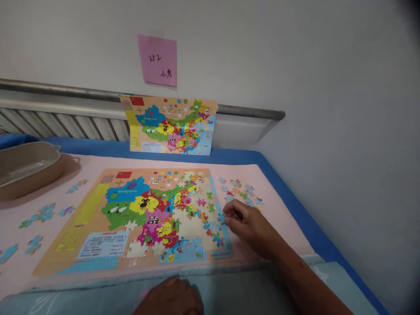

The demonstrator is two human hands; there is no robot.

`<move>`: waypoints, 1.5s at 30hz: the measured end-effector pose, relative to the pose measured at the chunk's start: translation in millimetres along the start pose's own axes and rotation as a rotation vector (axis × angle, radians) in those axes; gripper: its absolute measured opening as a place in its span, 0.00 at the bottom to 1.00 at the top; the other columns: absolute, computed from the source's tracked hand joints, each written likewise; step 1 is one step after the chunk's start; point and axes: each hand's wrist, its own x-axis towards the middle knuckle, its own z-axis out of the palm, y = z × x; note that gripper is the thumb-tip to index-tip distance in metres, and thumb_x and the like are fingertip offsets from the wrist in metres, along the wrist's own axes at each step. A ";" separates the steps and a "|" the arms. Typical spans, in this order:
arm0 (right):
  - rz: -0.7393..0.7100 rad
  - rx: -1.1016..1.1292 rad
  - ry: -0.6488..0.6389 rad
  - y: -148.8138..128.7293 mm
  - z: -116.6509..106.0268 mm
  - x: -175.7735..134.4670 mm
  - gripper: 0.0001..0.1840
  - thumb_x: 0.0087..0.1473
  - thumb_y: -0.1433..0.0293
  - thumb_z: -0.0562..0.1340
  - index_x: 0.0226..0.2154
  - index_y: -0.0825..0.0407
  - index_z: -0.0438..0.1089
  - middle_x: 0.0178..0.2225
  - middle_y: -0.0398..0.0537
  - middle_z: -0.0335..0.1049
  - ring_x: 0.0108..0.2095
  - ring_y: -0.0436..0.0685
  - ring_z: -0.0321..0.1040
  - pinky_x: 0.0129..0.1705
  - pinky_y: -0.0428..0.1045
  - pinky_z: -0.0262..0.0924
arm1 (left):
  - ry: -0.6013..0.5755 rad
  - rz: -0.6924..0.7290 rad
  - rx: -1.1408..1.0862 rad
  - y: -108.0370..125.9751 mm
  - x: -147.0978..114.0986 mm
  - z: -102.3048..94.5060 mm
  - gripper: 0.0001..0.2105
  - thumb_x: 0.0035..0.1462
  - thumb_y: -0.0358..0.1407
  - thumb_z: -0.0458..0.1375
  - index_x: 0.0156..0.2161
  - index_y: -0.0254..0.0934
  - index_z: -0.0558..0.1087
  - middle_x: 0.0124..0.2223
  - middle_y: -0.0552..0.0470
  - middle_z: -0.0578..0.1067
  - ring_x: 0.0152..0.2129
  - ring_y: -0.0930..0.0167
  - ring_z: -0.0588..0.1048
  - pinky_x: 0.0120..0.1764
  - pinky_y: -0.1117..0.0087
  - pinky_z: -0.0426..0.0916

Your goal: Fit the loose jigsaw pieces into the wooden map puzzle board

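A partly filled map jigsaw puzzle (114, 245) lies flat in its tray on the pink surface, with its right side and some lower parts showing bare backing. My right hand (246, 223) is over the tray's right edge, thumb and fingers pinched together at a small blue puzzle piece (221, 218). Loose puzzle pieces (244, 192) lie just beyond that hand. My left hand (172, 297) rests at the bottom of the view on the blue-green cloth (98, 291), its fingers curled and their tips hidden; I see nothing in it.
A printed map sheet (170, 127) leans against the metal rail (249, 112) and wall. On the left stand a beige basin (33, 175) and several more loose pieces (42, 214). A pink note (158, 61) sticks to the wall. Blue edging (285, 188) borders the surface.
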 end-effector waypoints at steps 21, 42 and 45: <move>-0.071 -0.222 -0.232 -44.4 42.6 25.9 0.13 0.61 0.73 0.55 0.37 0.52 0.76 0.33 0.46 0.74 0.31 0.53 0.68 0.34 0.46 0.58 | -0.034 -0.019 0.009 -8.6 -17.2 15.1 0.21 0.74 0.39 0.33 0.35 0.41 0.65 0.27 0.58 0.74 0.23 0.75 0.70 0.28 0.72 0.63; -0.148 -0.287 -0.263 -39.3 45.2 25.6 0.13 0.60 0.74 0.56 0.38 0.51 0.77 0.41 0.49 0.77 0.42 0.58 0.72 0.42 0.47 0.61 | 0.003 0.065 0.101 -4.1 -9.7 8.6 0.19 0.74 0.37 0.35 0.34 0.40 0.63 0.26 0.59 0.75 0.21 0.75 0.70 0.27 0.72 0.62; -0.154 -0.305 -0.271 -38.4 45.9 26.0 0.13 0.61 0.75 0.56 0.37 0.51 0.77 0.41 0.49 0.77 0.42 0.58 0.71 0.42 0.47 0.60 | -0.008 0.014 0.035 -4.4 -11.7 9.4 0.20 0.74 0.38 0.34 0.35 0.40 0.64 0.26 0.58 0.74 0.22 0.75 0.70 0.28 0.72 0.62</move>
